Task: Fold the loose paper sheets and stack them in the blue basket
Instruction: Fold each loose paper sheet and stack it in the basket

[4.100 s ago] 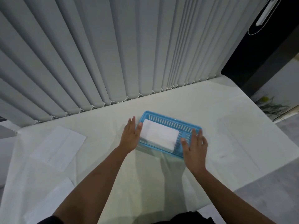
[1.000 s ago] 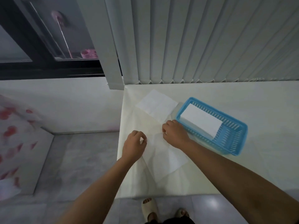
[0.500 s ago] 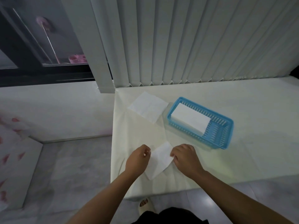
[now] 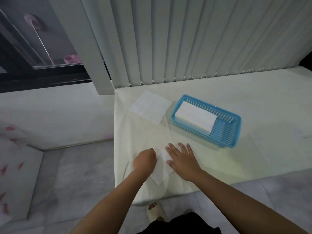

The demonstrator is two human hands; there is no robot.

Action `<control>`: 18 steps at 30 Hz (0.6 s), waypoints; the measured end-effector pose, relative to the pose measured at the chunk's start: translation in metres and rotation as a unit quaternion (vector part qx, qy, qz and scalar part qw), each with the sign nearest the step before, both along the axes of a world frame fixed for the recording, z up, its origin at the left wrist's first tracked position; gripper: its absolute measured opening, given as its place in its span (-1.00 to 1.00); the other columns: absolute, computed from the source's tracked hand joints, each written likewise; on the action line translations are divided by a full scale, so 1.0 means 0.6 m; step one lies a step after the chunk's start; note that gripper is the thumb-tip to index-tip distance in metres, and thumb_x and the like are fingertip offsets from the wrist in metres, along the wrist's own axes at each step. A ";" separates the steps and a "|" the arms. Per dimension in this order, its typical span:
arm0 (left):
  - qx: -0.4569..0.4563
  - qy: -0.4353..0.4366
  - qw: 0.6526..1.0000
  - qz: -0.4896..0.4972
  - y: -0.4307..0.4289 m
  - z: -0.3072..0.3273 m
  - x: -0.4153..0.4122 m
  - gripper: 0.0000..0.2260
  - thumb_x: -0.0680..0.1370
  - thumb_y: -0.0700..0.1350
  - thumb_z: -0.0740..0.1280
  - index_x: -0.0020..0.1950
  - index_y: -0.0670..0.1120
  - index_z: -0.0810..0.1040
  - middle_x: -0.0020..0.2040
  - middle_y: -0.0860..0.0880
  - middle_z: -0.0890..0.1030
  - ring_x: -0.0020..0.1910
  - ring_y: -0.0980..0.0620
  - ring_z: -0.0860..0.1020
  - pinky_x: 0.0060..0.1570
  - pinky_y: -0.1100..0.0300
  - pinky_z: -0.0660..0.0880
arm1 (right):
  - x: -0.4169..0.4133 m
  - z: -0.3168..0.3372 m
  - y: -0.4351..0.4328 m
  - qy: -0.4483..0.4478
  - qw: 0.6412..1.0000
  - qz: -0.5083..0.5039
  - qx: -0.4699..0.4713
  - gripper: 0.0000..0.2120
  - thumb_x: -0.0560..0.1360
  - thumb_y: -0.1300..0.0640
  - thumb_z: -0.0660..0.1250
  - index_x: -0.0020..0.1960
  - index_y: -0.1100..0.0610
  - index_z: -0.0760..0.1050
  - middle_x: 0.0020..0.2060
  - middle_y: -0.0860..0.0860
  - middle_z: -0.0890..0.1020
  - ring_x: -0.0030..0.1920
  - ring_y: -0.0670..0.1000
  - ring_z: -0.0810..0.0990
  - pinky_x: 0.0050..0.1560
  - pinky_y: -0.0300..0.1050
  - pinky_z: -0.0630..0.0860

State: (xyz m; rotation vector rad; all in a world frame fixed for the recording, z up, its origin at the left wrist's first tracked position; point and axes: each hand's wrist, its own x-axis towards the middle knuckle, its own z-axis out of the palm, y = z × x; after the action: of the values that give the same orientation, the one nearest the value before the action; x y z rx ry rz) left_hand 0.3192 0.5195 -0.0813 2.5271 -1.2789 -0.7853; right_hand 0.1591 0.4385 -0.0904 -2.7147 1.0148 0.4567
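Note:
A white paper sheet [image 4: 161,168], folded over, lies near the table's front edge. My right hand [image 4: 182,158] presses flat on its right part with straight, spread fingers. My left hand [image 4: 144,160] has curled fingers at the sheet's left edge and seems to pinch it. The blue basket [image 4: 226,137] stands behind my right hand and holds a stack of folded white paper [image 4: 195,117] in its left half. One loose unfolded sheet [image 4: 150,107] lies flat left of the basket.
The table [image 4: 219,159] wears a cream cloth; its left edge and front edge are close to my hands. Grey vertical blinds [image 4: 185,39] hang behind it. A tiled floor, my feet in slippers [image 4: 154,212] and a dark window [image 4: 33,48] show around it.
My right hand has opened from a curled grip and now lies flat on the sheet, which has been folded narrower. My left hand stays at the sheet's left edge.

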 end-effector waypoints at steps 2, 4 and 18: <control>0.025 0.007 1.000 -0.013 -0.004 0.004 0.005 -0.84 0.53 -0.11 0.18 0.02 -0.01 0.53 0.00 0.03 0.61 0.00 -0.01 0.55 -0.18 0.17 0.45 | -0.007 0.000 -0.008 0.000 1.000 -0.021 0.000 -0.42 0.59 -0.21 -0.19 0.57 -0.05 -0.09 0.57 -0.11 -0.04 0.55 0.12 -0.07 0.50 0.16 -0.24; 0.042 0.028 0.999 -0.018 -0.008 0.009 0.010 -0.87 0.50 -0.12 0.18 -0.05 -0.01 0.52 -0.02 0.04 0.60 -0.02 0.00 0.54 -0.20 0.19 0.42 | -0.013 0.002 -0.018 -0.004 0.999 -0.048 -0.001 -0.44 0.61 -0.19 -0.11 0.56 -0.05 -0.08 0.57 -0.11 -0.02 0.55 0.11 -0.06 0.50 0.16 -0.22; -0.213 0.453 0.792 0.350 -0.031 0.080 0.029 -0.72 0.51 -0.23 0.37 0.22 -0.12 0.51 0.07 -0.11 0.65 0.02 -0.09 0.65 0.06 0.07 0.61 | 0.061 0.106 0.074 -0.302 0.663 -0.550 0.407 -0.60 0.53 -0.22 0.21 -0.07 0.13 0.53 -0.13 0.04 0.62 -0.16 0.02 0.55 -0.09 -0.08 0.47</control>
State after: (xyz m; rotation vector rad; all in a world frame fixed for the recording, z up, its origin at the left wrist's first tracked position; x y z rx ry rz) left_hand 0.3368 0.5011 -0.0331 1.6248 -0.1281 -1.1136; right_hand 0.1954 0.4830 -0.0266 -0.9742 1.4653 -0.2116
